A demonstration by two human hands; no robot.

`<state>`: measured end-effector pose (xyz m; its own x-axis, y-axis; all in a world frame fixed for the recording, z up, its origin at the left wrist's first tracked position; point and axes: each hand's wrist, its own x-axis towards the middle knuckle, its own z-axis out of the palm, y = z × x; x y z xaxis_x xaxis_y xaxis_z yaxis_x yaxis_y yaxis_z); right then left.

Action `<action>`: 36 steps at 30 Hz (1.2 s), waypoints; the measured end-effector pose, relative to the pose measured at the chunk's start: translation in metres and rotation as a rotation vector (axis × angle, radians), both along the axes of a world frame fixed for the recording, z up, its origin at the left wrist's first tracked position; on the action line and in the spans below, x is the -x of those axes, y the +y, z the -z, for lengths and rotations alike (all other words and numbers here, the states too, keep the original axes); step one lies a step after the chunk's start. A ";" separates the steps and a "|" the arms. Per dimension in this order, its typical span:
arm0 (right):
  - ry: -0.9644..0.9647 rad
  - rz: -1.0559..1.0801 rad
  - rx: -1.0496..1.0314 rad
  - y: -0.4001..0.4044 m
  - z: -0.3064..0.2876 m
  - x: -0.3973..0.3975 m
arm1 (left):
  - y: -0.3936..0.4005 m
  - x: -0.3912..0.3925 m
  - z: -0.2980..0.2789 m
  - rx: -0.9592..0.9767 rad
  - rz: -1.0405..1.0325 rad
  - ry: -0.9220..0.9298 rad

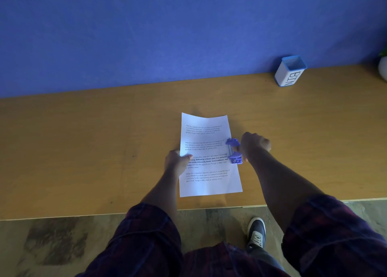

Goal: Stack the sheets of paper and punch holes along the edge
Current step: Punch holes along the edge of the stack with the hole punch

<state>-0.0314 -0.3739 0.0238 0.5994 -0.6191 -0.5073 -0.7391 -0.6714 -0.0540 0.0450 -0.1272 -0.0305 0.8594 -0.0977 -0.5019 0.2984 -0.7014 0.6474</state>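
Paper stack (207, 155) lies squared; our left hand (176, 161) pins it, right hand (254, 144) clenches the punch (234, 151), punching underway.

Office: desk (83, 151), partition (146, 35), bin (290, 71).

- A wooden, honey-coloured surface (83, 140) runs up to a blue felt-like wall panel (146, 29).
- A small white square container with a blue rim (290, 71), lettered "BIN", stands by that wall, far right.
- A mottled grey-brown floor (62, 245) lies below the near edge.
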 end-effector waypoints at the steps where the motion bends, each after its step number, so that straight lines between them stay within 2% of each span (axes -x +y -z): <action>1: 0.012 0.000 0.008 -0.001 0.000 0.001 | 0.000 0.000 0.000 0.000 0.001 0.000; 20: 0.128 -0.065 0.092 0.000 -0.011 -0.012 | 0.001 0.000 0.004 0.015 -0.015 -0.001; 26: 0.135 -0.043 0.045 -0.002 -0.011 -0.011 | 0.001 0.000 0.002 -0.030 0.009 -0.002; 36: 0.118 0.020 -0.011 -0.006 -0.003 -0.002 | 0.002 -0.001 0.004 0.004 -0.011 0.016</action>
